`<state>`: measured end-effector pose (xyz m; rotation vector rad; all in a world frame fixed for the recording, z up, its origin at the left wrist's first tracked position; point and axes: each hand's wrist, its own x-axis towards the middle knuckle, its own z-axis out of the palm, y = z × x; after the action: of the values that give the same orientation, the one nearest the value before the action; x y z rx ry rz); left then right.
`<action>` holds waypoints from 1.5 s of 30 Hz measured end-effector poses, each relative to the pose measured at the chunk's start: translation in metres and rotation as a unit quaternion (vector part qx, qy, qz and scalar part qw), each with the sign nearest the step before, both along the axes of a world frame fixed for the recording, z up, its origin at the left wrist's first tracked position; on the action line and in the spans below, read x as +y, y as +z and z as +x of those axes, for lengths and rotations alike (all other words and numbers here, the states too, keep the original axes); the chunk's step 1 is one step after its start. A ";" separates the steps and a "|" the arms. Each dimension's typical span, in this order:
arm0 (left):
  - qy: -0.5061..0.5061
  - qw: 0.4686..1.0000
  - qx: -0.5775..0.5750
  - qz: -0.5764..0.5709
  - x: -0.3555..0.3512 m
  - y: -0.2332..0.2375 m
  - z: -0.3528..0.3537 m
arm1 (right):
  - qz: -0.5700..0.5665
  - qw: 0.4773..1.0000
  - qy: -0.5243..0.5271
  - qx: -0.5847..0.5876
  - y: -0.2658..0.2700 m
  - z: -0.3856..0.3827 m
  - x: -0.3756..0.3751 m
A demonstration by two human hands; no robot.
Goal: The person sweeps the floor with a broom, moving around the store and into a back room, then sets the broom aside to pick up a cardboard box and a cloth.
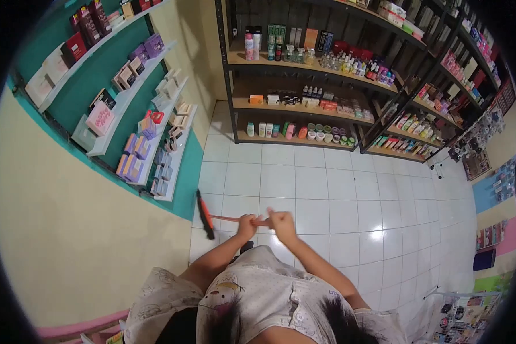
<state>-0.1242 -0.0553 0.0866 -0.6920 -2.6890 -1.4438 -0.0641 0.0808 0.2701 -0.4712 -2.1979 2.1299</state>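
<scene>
A broom (204,213) with an orange and black head stands at the left, its head on the white tiles close to the teal wall base. Its thin reddish handle (226,218) runs rightward from the head to my hands. My left hand (246,227) is closed around the handle, nearer the head. Farther up, my right hand (282,225) wraps the handle close to its upper end, the thumb raised. Both hands are in front of my patterned light shirt (264,281).
Wall shelves (129,94) with boxed goods line the left side. A black-framed rack (304,103) of bottles and jars stands ahead, with another rack (410,123) to its right. White floor tiles (338,212) spread between. A display stand (470,315) occupies the lower right.
</scene>
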 end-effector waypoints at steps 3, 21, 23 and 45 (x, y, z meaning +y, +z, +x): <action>-0.112 0.980 -0.143 0.078 0.052 0.031 -0.018 | 0.107 0.994 -0.029 -0.001 0.071 -0.019 0.009; -0.098 0.991 -0.016 -0.088 -0.018 0.108 -0.078 | -0.077 0.976 0.124 0.160 0.051 -0.089 -0.032; -0.069 0.995 -0.060 -0.046 -0.049 0.046 -0.089 | -0.182 0.972 0.074 0.129 0.021 -0.097 -0.049; -0.338 0.932 -0.088 0.101 0.062 0.073 -0.075 | 0.374 0.909 0.042 0.177 -0.002 -0.079 -0.039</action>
<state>-0.1995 0.0063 0.1598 -1.6517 -2.4658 -1.9519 -0.1429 0.0413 0.2681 0.0613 -2.5650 1.0987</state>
